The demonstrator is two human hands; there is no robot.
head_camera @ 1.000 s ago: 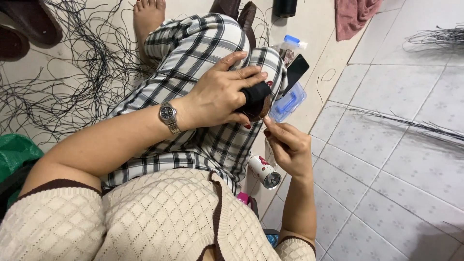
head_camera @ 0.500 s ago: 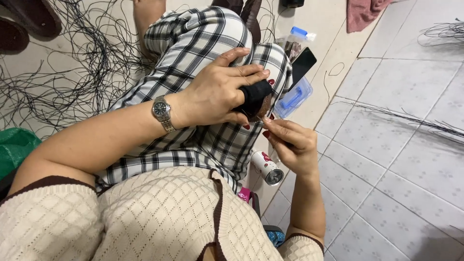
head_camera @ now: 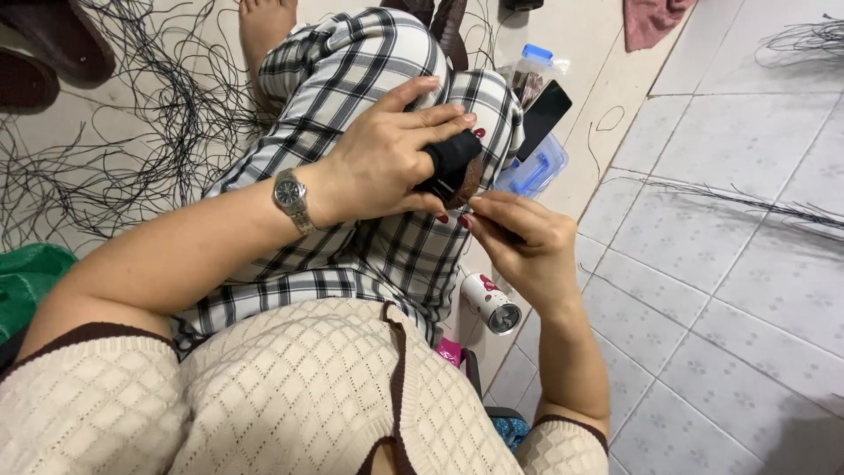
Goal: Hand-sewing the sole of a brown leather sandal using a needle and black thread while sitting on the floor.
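tiled floor, black strands, small can

Two hands show: one left hand and one right hand. One black bundle sits between them. One wristwatch is on the left wrist. On the floor lie one small can, one black phone, one clear blue-tinted box, one bottle with a blue cap and one pink cloth. Two dark sandals lie at the floor's top left corner. The loose black strands are too many to count.
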